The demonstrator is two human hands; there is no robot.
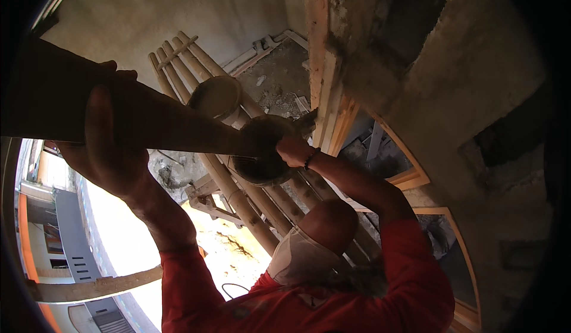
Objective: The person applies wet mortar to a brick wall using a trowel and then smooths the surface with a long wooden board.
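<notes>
My left hand [98,137] is wrapped round a long, flat, dark board [160,116]. The board slants from the upper left toward a dark round bucket [264,175], and its narrow-looking end overlaps the bucket's mouth. At the bucket's right rim is my right hand [294,150], its fingers closed and a dark band round the wrist. What those fingers hold is hidden. A dark pointed shape [306,120] juts out just beyond this hand; I cannot tell its kind or whether it is held. The bucket's contents are in shadow.
Both buckets rest on a platform of bamboo poles [238,208]; the second bucket [217,98] is farther off. A wooden frame [327,95] and rough wall [476,95] rise at right. Rubble covers the floor [276,74] below. A pole [101,288] crosses the bright opening at left.
</notes>
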